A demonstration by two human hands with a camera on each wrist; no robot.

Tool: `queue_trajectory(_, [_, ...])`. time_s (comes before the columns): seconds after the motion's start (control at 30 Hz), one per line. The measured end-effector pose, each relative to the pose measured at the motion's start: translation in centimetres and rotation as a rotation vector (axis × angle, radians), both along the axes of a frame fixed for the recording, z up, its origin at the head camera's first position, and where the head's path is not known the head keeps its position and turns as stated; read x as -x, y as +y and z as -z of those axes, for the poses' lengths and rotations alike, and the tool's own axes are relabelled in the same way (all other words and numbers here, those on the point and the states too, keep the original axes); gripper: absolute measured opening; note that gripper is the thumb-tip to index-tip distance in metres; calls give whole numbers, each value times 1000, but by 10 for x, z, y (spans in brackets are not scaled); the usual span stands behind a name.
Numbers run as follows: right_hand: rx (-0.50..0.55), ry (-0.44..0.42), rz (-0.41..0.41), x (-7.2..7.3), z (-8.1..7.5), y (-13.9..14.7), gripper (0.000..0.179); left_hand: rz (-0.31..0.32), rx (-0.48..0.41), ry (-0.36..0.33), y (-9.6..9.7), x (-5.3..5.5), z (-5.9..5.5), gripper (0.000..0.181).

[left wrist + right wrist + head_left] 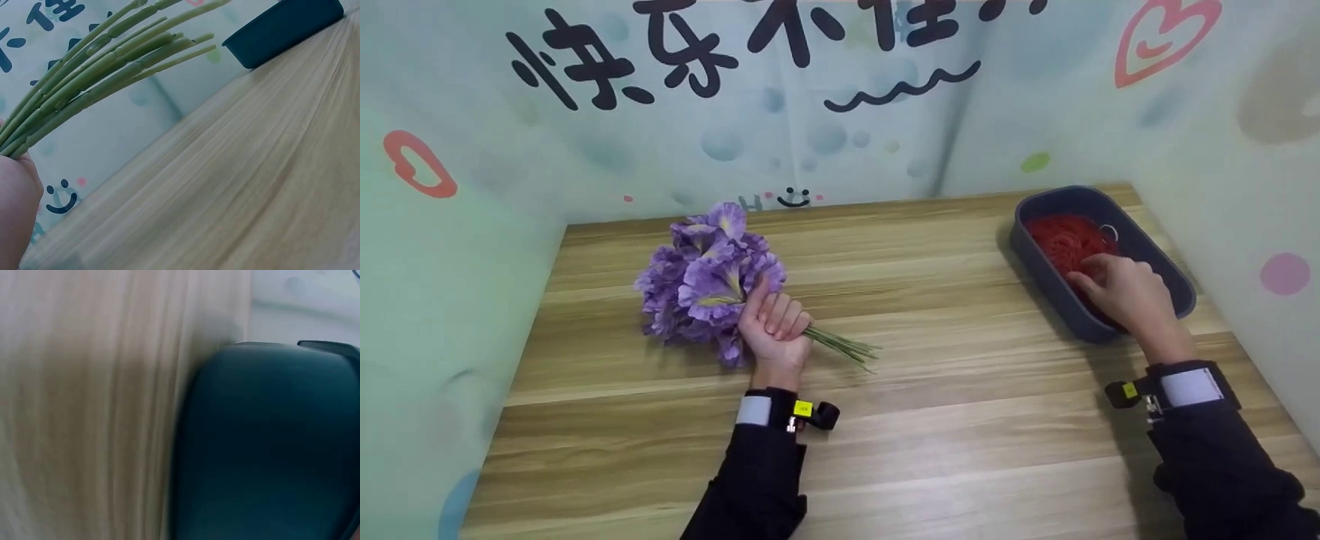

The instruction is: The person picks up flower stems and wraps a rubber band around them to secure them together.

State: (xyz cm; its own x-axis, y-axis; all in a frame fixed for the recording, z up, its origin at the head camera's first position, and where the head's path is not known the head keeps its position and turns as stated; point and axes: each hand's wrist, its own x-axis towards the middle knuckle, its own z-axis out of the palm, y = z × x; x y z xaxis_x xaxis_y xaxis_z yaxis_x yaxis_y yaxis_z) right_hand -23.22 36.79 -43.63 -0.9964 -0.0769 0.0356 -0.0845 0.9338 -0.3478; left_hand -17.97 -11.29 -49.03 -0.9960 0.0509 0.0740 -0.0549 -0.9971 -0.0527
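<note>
My left hand (781,322) grips a bunch of purple artificial flowers (712,277) by the stems, its fingers wrapped round them. The blossoms spread out to the left of the fist. From its other side the green stems (107,73) stick out towards the right, their cut ends free. My right hand (1132,296) reaches over the near side of a dark blue bin (1054,292), thumb and bent fingertips at a tangle of red thread-like material (1061,236). Whether they pinch any of it I cannot tell. Only the outer wall of the bin (264,444) fills the right wrist view, blurred.
A small silvery ring (1109,232) lies by the red material inside the bin. The wooden table (930,420) ends at a printed backdrop (870,150) behind and on both sides. The bin stands near the table's right edge. Each wrist carries a strapped-on camera.
</note>
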Motion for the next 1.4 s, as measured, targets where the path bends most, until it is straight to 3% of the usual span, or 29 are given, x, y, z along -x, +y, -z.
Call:
queue_trajectory(0.3, [34,79,2,-1,6,-2,33,12,-3,13,0,-1,0,54])
queue_trajectory(0.57, [69,82,72,-6,6,2,38,14,22,14,1,0,3,54])
queue_trajectory(1.07, [112,103,99,-6,7,0,40,32,24,26,-1,3,5,54])
queue_trajectory(1.4, [114,268,100,-13,-1,-10,32,8,57,-5,-1,3,6,51])
